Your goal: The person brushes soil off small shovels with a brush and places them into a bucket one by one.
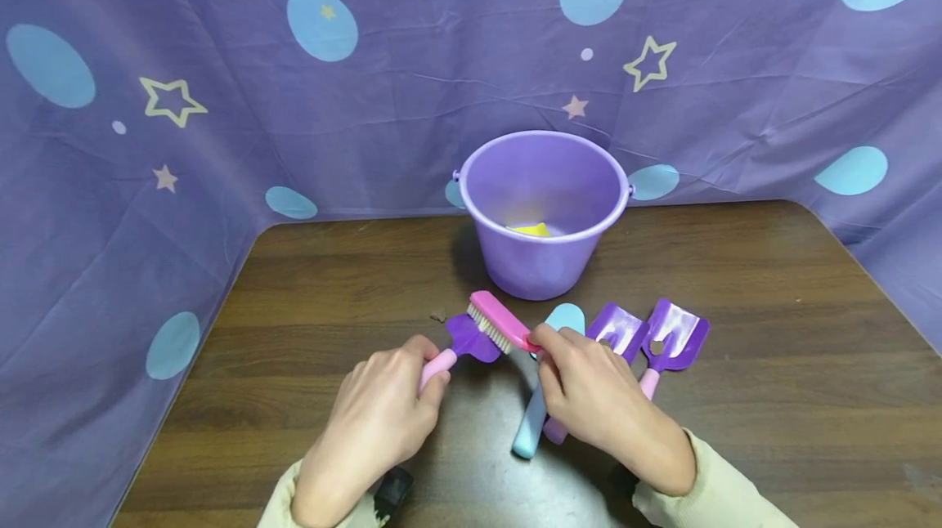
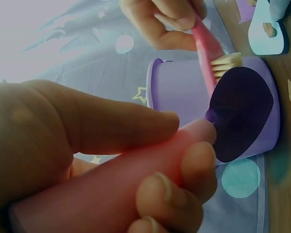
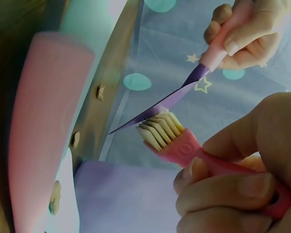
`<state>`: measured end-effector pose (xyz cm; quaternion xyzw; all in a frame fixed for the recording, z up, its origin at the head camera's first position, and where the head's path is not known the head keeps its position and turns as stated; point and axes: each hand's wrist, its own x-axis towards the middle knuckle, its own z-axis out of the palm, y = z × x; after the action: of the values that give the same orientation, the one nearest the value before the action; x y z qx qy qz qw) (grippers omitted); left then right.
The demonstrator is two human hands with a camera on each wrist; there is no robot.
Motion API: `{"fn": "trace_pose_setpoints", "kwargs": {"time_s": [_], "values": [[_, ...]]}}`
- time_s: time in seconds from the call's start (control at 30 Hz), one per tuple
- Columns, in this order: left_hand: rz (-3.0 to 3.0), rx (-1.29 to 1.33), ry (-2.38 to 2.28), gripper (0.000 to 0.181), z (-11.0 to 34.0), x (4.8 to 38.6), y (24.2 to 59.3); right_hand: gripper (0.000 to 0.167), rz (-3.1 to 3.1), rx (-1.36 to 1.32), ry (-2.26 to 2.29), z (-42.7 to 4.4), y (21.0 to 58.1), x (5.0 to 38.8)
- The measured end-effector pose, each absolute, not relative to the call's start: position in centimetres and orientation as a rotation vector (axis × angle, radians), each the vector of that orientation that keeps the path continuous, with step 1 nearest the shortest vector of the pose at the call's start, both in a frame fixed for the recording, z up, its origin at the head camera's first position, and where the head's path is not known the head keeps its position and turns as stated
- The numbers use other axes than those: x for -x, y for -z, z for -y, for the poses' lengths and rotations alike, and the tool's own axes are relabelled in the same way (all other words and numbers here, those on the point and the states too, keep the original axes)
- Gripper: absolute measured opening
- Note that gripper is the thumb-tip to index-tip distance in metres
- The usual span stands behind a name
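Observation:
My left hand (image 1: 386,405) grips the pink handle (image 1: 437,368) of a small shovel with a purple blade (image 1: 465,335), held up over the table. In my right hand (image 1: 592,385) is a pink brush (image 1: 502,320), pinched by its handle. The brush's pale bristles (image 3: 160,130) meet the blade's face in the right wrist view. Below and beside my right hand lie a light blue shovel (image 1: 531,425) and two purple shovels (image 1: 616,327) (image 1: 683,333), partly hidden by that hand. Small brown bits rest on the purple blades.
Behind the hands stands a purple bucket (image 1: 543,262) with a yellow thing (image 1: 533,230) inside. A small brown piece (image 1: 438,316) lies on the wooden table (image 1: 331,291) left of the raised shovel. A purple patterned cloth (image 1: 441,87) hangs behind the table.

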<state>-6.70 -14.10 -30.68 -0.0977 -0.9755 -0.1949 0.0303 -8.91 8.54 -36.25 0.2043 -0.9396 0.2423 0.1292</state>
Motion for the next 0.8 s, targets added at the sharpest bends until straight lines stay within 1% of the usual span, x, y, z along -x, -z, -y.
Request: {"fn": "trace_pose_setpoints", "kwargs": {"time_s": [0.27, 0.57, 0.8], "values": [[2.996, 0.314, 0.622, 0.01, 14.1, 6.5, 30.5, 0.013, 2.816, -0.516, -0.638, -8.9, 36.3, 9.3], [3.006, 0.32, 0.639, 0.011, 13.9, 6.5, 30.7, 0.011, 2.963, -0.431, -0.609, -9.5, 35.2, 9.1], [3.002, 0.301, 0.639, 0.014, 13.9, 6.6, 30.7, 0.01, 2.954, -0.422, -0.614, -9.8, 34.7, 9.0]]}}
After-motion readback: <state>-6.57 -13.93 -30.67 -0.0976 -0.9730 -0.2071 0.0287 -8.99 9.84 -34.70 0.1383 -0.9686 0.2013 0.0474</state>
